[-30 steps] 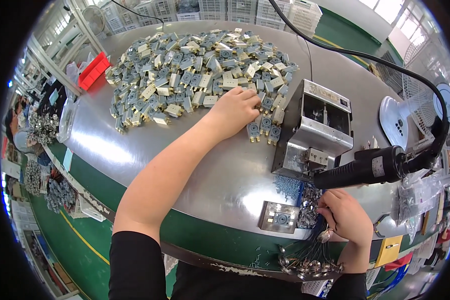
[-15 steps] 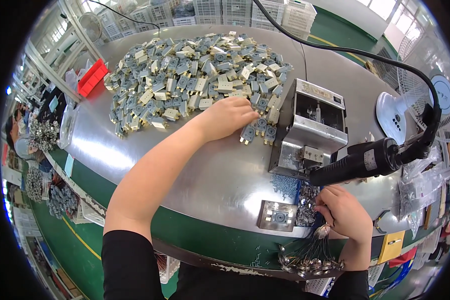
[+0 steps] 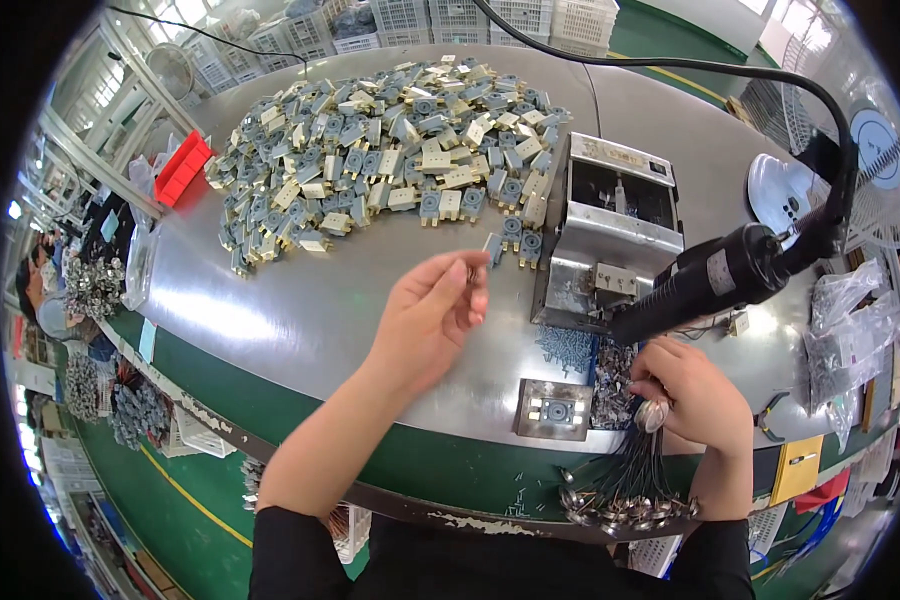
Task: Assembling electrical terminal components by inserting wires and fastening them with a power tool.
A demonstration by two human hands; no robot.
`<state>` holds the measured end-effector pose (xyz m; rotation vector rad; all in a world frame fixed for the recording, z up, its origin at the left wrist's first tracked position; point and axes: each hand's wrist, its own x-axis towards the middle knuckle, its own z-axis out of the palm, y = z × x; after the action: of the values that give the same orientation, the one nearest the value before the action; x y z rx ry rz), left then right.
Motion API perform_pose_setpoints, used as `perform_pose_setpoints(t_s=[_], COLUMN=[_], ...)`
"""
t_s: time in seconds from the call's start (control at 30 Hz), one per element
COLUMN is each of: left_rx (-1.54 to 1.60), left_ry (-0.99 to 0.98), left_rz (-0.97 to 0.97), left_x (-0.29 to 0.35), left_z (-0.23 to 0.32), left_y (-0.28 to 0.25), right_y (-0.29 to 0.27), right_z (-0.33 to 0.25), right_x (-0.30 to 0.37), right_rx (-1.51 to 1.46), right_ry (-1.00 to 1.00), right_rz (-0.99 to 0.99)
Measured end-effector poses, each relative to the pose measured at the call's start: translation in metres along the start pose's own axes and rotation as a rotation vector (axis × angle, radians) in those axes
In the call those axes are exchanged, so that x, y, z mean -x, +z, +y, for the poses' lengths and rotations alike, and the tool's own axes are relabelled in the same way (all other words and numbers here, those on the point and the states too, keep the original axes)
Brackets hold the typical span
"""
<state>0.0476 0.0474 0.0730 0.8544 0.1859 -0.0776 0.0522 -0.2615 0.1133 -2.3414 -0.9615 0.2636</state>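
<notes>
My left hand (image 3: 425, 325) is over the bare metal tabletop, fingers curled inward. At its fingertips is a small grey and cream block (image 3: 493, 248), tilted on its side and apparently pinched. Two similar blocks (image 3: 522, 243) lie just right of it. My right hand (image 3: 695, 390) is closed, fingertips down at a blue tray of small metal pieces (image 3: 611, 395); whatever they pinch is hidden. Below that hand hangs a bunch of black wires with round metal ends (image 3: 635, 505). A metal fixture plate (image 3: 555, 410) holding one grey block sits left of the tray.
A large heap of grey and cream blocks (image 3: 390, 150) covers the back. The metal press-like jig (image 3: 610, 235) stands right of it, with a black powered screwdriver (image 3: 695, 285) leaning across. Small screws (image 3: 567, 347) lie before the jig. A red bin (image 3: 182, 170) stands far left.
My left hand has drawn back from the heap's edge toward me, and the leftmost loose block has turned onto its side. The right hand stays by the metal pieces. The view has shifted slightly.
</notes>
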Motion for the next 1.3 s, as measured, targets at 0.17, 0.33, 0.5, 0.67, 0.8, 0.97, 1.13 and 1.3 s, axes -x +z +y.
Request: perform_pose_setpoints(t_s=[0.17, 0.33, 0.5, 0.67, 0.8, 0.97, 1.13, 1.3], left_rx=[0.268, 0.167, 0.306, 0.294, 0.448, 0.528, 0.413, 0.323], left_ry=[-0.129, -0.139, -0.099, -0.114, -0.074, -0.158, -0.146, -0.034], left_rz=[-0.128, -0.255, -0.291, -0.44, -0.535, -0.621, -0.605, -0.626], left_x=[0.018, 0.027, 0.047, 0.053, 0.055, 0.06, 0.064, 0.065], left_z=[-0.035, -0.045, -0.046, -0.043, -0.053, -0.05, -0.043, -0.044], left_y=[-0.033, -0.028, 0.001, 0.002, -0.004, -0.004, 0.004, 0.006], right_y=[-0.001, 0.004, 0.005, 0.004, 0.006, 0.005, 0.007, 0.007], right_z=[-0.003, -0.002, 0.002, 0.0, 0.0, -0.002, -0.003, -0.004], right_x=[0.001, 0.004, 0.004, 0.002, 0.002, 0.003, 0.002, 0.001], right_rx=[-0.022, -0.037, -0.015, 0.003, -0.012, 0.016, 0.026, 0.03], right_ry=[-0.014, 0.006, -0.008, -0.009, -0.017, 0.007, 0.005, 0.006], right_rz=[0.011, 0.014, 0.021, 0.019, 0.013, -0.006, -0.003, -0.014])
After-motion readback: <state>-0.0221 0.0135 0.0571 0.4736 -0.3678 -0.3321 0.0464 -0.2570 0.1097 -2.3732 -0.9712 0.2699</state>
